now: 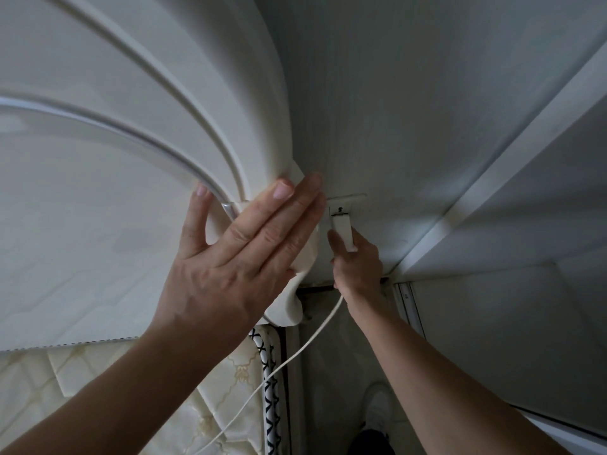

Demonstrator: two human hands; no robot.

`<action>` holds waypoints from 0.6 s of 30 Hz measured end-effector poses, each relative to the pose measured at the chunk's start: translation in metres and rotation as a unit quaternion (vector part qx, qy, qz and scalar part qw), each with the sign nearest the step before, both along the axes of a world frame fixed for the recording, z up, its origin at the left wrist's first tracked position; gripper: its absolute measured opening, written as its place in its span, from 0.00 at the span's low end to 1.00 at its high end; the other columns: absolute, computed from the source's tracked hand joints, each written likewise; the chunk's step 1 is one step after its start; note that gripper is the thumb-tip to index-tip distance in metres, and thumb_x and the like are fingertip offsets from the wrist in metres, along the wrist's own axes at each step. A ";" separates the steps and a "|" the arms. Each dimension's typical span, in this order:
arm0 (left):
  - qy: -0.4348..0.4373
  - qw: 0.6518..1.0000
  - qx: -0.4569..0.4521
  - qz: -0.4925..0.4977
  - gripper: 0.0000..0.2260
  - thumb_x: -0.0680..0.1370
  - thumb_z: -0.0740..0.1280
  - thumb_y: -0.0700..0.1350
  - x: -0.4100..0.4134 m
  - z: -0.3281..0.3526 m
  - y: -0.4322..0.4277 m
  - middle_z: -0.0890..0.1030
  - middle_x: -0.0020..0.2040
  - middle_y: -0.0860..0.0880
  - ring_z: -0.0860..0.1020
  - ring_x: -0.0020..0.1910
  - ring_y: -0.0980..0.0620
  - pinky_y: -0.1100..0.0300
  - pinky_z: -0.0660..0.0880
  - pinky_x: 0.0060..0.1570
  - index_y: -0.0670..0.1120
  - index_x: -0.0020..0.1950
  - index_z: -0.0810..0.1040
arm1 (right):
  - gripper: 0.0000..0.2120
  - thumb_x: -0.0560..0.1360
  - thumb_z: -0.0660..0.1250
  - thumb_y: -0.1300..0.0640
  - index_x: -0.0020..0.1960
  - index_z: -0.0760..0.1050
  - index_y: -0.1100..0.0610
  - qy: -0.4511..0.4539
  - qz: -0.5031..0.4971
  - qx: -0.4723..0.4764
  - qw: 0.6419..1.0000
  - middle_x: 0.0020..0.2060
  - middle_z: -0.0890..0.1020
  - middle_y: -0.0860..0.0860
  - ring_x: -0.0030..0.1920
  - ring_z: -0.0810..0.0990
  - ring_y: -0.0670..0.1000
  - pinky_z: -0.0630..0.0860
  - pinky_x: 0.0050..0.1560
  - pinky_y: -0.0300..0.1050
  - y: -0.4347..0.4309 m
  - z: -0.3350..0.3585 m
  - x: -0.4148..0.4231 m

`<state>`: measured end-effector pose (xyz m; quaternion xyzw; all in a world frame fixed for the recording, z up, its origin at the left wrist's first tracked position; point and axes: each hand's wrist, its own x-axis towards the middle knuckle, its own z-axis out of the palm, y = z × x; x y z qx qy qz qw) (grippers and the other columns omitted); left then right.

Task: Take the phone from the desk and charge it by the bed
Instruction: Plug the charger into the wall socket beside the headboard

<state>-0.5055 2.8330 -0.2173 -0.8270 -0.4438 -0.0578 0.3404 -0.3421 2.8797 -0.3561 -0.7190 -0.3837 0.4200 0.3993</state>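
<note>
My right hand (358, 261) grips a white charger plug (343, 233) and holds it against a white wall socket (343, 206) low on the wall beside the bed. A white cable (295, 356) runs from the plug down and left across the mattress edge. My left hand (243, 254) lies flat with fingers spread against the edge of the cream padded headboard (147, 110), holding nothing. The phone is not in view.
A quilted cream mattress (98, 372) with patterned piping lies at the lower left. A white cabinet or door frame (492, 192) stands at the right. A narrow strip of floor with my white shoe (377, 408) runs between bed and cabinet.
</note>
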 end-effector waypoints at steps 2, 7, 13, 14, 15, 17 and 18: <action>0.003 1.000 0.009 0.000 0.35 0.82 0.64 0.55 0.000 -0.001 0.000 0.40 0.83 0.49 0.38 0.81 0.51 0.37 0.36 0.76 0.46 0.82 0.50 | 0.26 0.70 0.60 0.32 0.60 0.78 0.46 0.005 -0.010 -0.010 1.000 0.49 0.86 0.52 0.51 0.84 0.54 0.81 0.54 0.57 0.001 0.002 -0.002; 0.007 1.000 0.009 -0.001 0.38 0.79 0.70 0.52 -0.002 0.001 -0.002 0.42 0.83 0.49 0.39 0.81 0.50 0.37 0.37 0.76 0.46 0.82 0.52 | 0.17 0.74 0.64 0.36 0.49 0.80 0.48 0.022 -0.020 -0.041 0.999 0.39 0.85 0.53 0.36 0.85 0.52 0.85 0.38 0.54 0.004 0.014 -0.001; 0.000 1.000 0.000 0.002 0.40 0.78 0.71 0.52 -0.002 0.001 -0.002 0.40 0.83 0.49 0.38 0.81 0.50 0.36 0.37 0.75 0.45 0.82 0.51 | 0.07 0.78 0.66 0.45 0.43 0.76 0.45 0.062 -0.022 -0.044 0.997 0.33 0.81 0.51 0.25 0.80 0.46 0.84 0.31 0.47 0.008 0.023 0.004; -0.001 1.000 0.001 0.003 0.39 0.79 0.70 0.52 -0.001 0.000 -0.003 0.40 0.83 0.49 0.39 0.81 0.50 0.36 0.36 0.75 0.45 0.82 0.51 | 0.08 0.78 0.66 0.45 0.40 0.75 0.43 0.066 -0.025 -0.047 0.996 0.32 0.81 0.51 0.24 0.79 0.46 0.84 0.32 0.48 0.008 0.024 0.002; 0.001 1.000 0.001 0.005 0.39 0.79 0.69 0.52 -0.001 0.001 -0.003 0.40 0.83 0.49 0.39 0.81 0.51 0.37 0.36 0.75 0.45 0.82 0.51 | 0.09 0.77 0.66 0.45 0.39 0.75 0.43 0.064 -0.029 -0.049 0.996 0.32 0.82 0.52 0.24 0.79 0.46 0.84 0.33 0.50 0.008 0.023 0.001; 0.002 1.000 -0.007 0.003 0.39 0.79 0.70 0.52 -0.001 0.003 -0.003 0.40 0.83 0.49 0.39 0.81 0.51 0.37 0.36 0.75 0.45 0.82 0.51 | 0.10 0.77 0.67 0.44 0.38 0.76 0.46 0.070 -0.035 -0.051 0.996 0.30 0.82 0.53 0.23 0.80 0.49 0.84 0.35 0.55 0.008 0.023 0.001; 0.001 1.000 -0.010 0.004 0.39 0.79 0.70 0.52 -0.001 0.004 -0.004 0.40 0.83 0.49 0.39 0.81 0.50 0.37 0.36 0.75 0.45 0.82 0.50 | 0.10 0.77 0.67 0.44 0.39 0.76 0.47 0.081 -0.034 -0.055 0.995 0.30 0.82 0.54 0.24 0.80 0.51 0.84 0.36 0.56 0.008 0.024 0.001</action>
